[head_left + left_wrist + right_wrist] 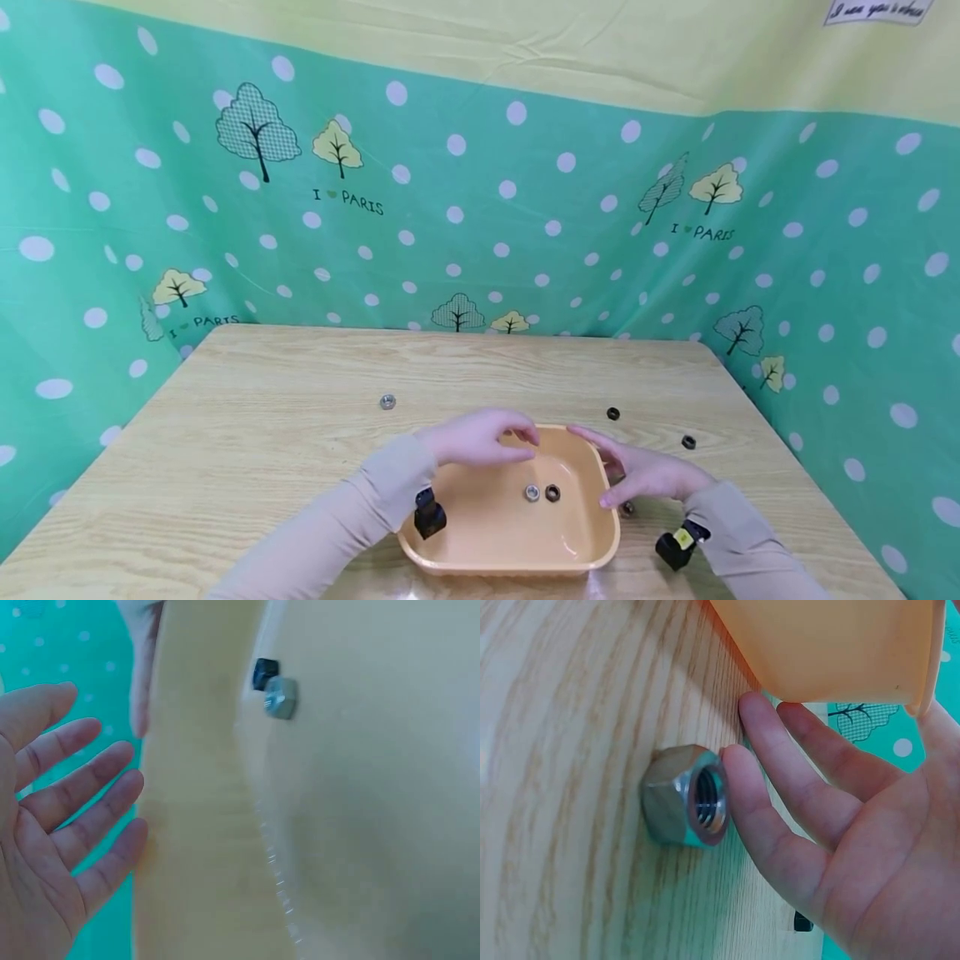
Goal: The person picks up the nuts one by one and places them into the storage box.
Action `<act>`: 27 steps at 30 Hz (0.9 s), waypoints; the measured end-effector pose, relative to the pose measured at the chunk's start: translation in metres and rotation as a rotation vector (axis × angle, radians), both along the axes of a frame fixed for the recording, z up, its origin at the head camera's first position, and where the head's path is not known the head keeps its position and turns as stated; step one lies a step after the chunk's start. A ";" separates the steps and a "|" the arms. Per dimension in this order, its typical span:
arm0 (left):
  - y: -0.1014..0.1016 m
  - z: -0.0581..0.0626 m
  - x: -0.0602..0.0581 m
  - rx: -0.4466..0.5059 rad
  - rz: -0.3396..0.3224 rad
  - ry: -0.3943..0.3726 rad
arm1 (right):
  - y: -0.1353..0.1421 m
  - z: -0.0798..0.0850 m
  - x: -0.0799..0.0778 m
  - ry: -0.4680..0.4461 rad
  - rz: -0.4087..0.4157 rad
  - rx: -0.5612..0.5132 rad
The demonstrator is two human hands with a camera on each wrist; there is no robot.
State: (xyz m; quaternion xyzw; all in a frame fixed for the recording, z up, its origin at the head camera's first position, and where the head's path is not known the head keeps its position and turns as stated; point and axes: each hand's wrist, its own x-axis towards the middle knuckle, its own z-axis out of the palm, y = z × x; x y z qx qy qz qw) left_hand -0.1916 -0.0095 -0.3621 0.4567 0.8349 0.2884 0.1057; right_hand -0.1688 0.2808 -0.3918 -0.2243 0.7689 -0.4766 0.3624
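Observation:
A peach plastic bin [487, 533] stands near the table's front. Inside lie a silver hex nut [532, 493] and a dark hex nut [552, 493], side by side. My left hand [483, 437] hovers over the bin's far left part; its fingers are spread and hold nothing in the left wrist view. Along the bin's right side lies my right hand [648, 472], fingers extended by the outer wall and thumb near the rim. Beneath it, outside the bin, a metal hex nut [684, 796] rests on the table, with one fingertip right at its edge.
Two dark nuts, one behind the bin's right corner [613, 413] and one farther right [688, 442], lie on the wooden table [300, 375]. A silver nut [387, 402] sits behind the bin to the left. A green dotted curtain [480, 208] surrounds the table's back and sides.

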 end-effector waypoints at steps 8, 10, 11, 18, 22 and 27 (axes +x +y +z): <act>-0.020 0.016 -0.001 0.062 0.081 -0.043 | 0.001 0.000 -0.002 0.009 -0.004 -0.006; -0.026 0.017 -0.002 0.070 0.102 -0.048 | 0.001 0.000 -0.002 0.005 -0.008 -0.006; -0.030 0.018 -0.002 0.072 0.112 -0.045 | 0.001 0.000 -0.002 -0.001 -0.009 -0.010; -0.055 0.020 -0.002 0.107 0.228 -0.098 | 0.002 0.001 0.001 -0.003 -0.022 -0.010; -0.072 0.022 -0.003 0.148 0.248 -0.088 | 0.003 0.002 0.001 0.005 -0.019 -0.013; -0.094 0.022 -0.004 0.158 0.281 -0.056 | 0.003 0.002 0.001 0.024 0.000 -0.024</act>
